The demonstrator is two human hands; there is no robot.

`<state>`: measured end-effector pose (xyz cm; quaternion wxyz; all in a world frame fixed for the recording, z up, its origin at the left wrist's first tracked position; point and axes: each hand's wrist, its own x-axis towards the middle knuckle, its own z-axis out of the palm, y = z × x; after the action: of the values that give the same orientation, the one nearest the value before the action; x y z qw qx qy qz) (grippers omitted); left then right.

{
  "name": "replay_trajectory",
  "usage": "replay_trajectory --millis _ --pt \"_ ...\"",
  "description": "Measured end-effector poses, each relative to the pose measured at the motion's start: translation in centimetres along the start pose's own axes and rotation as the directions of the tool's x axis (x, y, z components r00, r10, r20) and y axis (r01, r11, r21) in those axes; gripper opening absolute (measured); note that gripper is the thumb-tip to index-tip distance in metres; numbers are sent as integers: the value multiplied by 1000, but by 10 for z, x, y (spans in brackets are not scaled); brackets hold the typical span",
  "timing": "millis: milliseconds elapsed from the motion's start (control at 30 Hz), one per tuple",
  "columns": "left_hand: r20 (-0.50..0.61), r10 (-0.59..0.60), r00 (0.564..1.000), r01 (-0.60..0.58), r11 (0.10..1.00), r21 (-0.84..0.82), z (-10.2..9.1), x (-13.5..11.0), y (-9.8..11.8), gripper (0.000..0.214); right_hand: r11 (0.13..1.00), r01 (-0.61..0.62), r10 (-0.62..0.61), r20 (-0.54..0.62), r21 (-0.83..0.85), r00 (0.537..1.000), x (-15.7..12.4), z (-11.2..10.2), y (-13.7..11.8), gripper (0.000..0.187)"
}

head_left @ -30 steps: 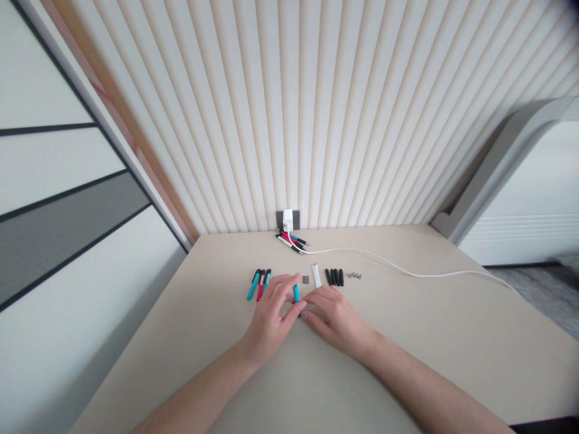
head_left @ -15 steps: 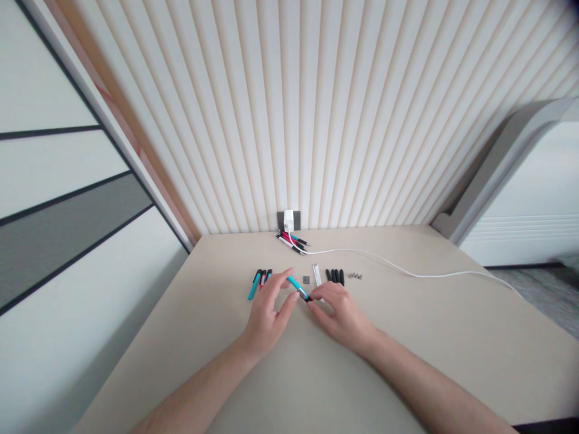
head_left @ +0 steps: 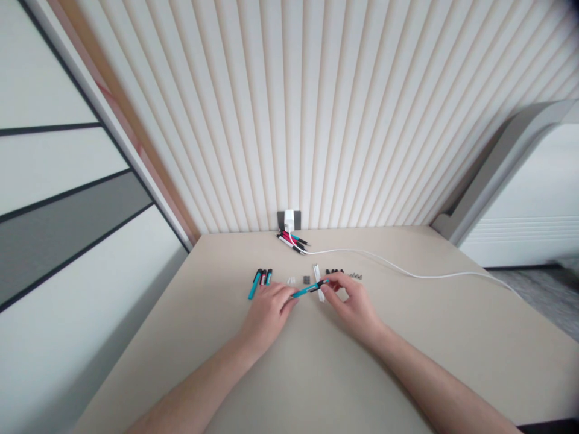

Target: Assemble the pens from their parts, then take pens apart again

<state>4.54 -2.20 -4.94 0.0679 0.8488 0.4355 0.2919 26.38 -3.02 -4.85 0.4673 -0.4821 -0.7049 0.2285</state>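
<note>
Between my two hands is a teal pen barrel (head_left: pixel 307 290) with a black clip end, tilted up a little toward the right. My left hand (head_left: pixel 266 307) pinches its left end. The fingertips of my right hand (head_left: pixel 350 298) close on its black end. Just left of my left hand lie several pen barrels (head_left: pixel 256 283), teal and red with black ends. Behind the held barrel are thin white refills (head_left: pixel 316 272), a small dark grey cluster of parts (head_left: pixel 306 279) and tiny clear pieces (head_left: pixel 291 280). Black grips (head_left: pixel 335 272) are partly hidden by my right hand.
Small metal tips (head_left: pixel 356 276) lie right of the grips. At the back, several pens (head_left: pixel 293 241) sit below a white charger plug (head_left: pixel 289 219). Its white cable (head_left: pixel 384 260) runs across the table (head_left: pixel 407 337) to the right. A ribbed wall (head_left: pixel 289 120) stands behind.
The pen barrel has swung to nearly level, its black end now higher and further right. My left fingers have closed on its left end; the tiny clear pieces are now uncovered.
</note>
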Motion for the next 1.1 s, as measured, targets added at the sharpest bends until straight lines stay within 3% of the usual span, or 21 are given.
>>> replay_trajectory --millis 200,667,933,1100 --pt "97 -4 995 1 999 32 -2 0 4 9 1000 -7 7 13 21 1000 -1 2 3 18" --pt "124 35 992 -36 999 7 0 0 4 9 999 -13 12 40 29 999 -2 4 2 17" --pt "120 41 992 -43 999 17 -1 0 5 12 1000 -23 23 -4 21 1000 -1 1 1 19" --pt "107 5 994 -8 1000 30 1 -2 3 18 996 -75 80 -93 52 992 0 -1 0 22"
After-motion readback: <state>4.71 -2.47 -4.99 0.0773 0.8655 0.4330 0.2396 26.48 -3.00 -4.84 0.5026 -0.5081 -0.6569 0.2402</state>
